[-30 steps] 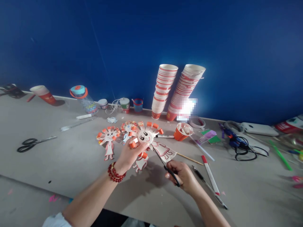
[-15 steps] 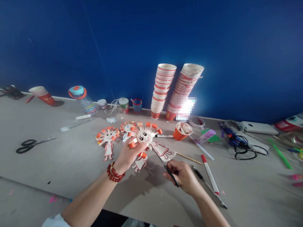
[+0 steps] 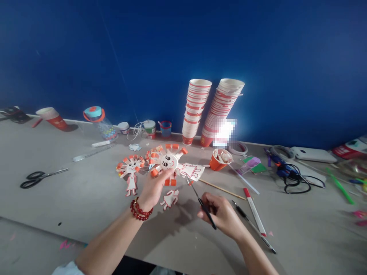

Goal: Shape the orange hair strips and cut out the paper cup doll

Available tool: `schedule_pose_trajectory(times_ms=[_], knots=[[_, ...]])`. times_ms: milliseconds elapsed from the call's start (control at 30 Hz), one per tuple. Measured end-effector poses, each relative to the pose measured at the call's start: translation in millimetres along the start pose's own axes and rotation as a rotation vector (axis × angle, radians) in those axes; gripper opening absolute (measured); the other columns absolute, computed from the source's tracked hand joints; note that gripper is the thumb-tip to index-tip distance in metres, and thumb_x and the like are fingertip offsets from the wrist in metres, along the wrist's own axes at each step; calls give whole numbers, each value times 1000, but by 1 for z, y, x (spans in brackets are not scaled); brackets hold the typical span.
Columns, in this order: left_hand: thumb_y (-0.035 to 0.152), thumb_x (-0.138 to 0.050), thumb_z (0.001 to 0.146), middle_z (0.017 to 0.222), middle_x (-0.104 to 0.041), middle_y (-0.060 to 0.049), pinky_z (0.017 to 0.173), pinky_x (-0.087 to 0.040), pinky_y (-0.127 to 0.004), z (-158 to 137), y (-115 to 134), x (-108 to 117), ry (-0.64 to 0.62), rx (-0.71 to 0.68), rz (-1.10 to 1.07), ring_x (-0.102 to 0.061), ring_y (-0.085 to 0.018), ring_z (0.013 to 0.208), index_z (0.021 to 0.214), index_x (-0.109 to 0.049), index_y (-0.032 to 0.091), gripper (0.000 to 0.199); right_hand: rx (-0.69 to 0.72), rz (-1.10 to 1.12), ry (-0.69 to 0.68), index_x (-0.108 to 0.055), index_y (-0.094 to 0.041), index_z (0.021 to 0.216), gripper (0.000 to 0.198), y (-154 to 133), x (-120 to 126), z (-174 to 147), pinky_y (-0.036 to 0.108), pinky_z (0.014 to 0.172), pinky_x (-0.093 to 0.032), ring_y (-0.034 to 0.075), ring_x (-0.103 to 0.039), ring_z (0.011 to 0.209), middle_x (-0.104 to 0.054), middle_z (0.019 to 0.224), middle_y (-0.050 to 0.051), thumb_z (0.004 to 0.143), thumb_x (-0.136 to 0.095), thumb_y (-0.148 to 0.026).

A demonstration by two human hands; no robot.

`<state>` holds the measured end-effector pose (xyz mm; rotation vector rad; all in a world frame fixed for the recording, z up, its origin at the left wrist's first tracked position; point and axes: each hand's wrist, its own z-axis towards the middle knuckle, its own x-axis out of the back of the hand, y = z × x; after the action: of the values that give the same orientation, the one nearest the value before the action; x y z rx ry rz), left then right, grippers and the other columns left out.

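Between the fingers of my left hand (image 3: 155, 186) is a paper cup doll (image 3: 169, 163), with a smiling face, curled orange strips around it and a drawn dress body (image 3: 192, 170) pointing right. My right hand (image 3: 219, 212) is closed around black-handled scissors (image 3: 205, 206), whose blades reach up towards the lower edge of that dress body. A finished-looking paper doll (image 3: 131, 172) lies left of my left hand. Below the held doll lies a loose paper dress cutout (image 3: 171, 198). Another orange-curled doll is mostly hidden behind the held one.
Two tall stacks of paper cups (image 3: 192, 114) stand against the blue wall. An orange cup of scraps (image 3: 220, 160) sits right of the doll. A wooden stick (image 3: 223, 189), red marker (image 3: 254, 212) and pen (image 3: 254, 225) lie to the right. Other scissors (image 3: 43, 177) lie left.
My left hand has tilted the doll, its head shifting left and its dress body swinging upward, away from the scissors. The right hand with the scissors stays almost in place.
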<state>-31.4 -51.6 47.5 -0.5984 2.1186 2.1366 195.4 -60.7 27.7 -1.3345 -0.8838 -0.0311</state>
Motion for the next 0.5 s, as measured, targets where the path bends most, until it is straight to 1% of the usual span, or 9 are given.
schedule_pose_trajectory(times_ms=[67, 167, 233, 300, 400, 500], knots=[[31, -68, 72, 73, -67, -3, 74, -51, -31, 2, -1, 2, 17, 1, 0, -62, -18, 74, 70, -67, 18, 13, -8, -131, -9, -45, -20, 63, 34, 0, 5, -1, 20, 47, -24, 10, -33, 51, -39, 55, -6, 72, -66, -46], [31, -68, 72, 79, -68, -3, 79, -51, -32, 3, -2, 1, 24, 9, -44, -62, -19, 82, 71, -68, 21, 10, -73, -399, -11, -52, -21, 66, 30, -1, 7, -4, 21, 48, -23, 11, -42, 51, -52, 56, -5, 68, -69, -46], [29, -68, 72, 80, -67, -2, 80, -50, -32, 3, -2, 0, 9, 14, -108, -62, -18, 83, 74, -67, 21, 8, -135, -554, 11, -55, -23, 72, 25, -3, 5, -5, 22, 49, -23, 13, -50, 53, -60, 61, -4, 68, -70, -42], [27, -69, 72, 80, -67, -2, 79, -50, -31, 2, -2, -3, -14, 21, -150, -61, -17, 82, 71, -66, 21, 7, -160, -660, 44, -56, -23, 80, 20, -5, 2, -6, 23, 50, -23, 16, -57, 58, -65, 71, -2, 70, -68, -35], [25, -69, 72, 76, -66, -1, 78, -49, -29, -1, -2, -7, -28, 31, -158, -61, -16, 81, 67, -65, 20, 8, -145, -733, 71, -55, -23, 82, 13, -8, -1, -7, 24, 50, -22, 17, -60, 65, -66, 86, 1, 72, -63, -28], [26, -69, 72, 69, -65, -1, 75, -49, -29, -5, 0, -12, -32, 47, -113, -61, -16, 77, 63, -64, 21, 12, -151, -682, 19, -55, -22, 75, 6, -9, 3, -7, 23, 50, -24, 15, -58, 61, -63, 80, -1, 71, -60, -22]])
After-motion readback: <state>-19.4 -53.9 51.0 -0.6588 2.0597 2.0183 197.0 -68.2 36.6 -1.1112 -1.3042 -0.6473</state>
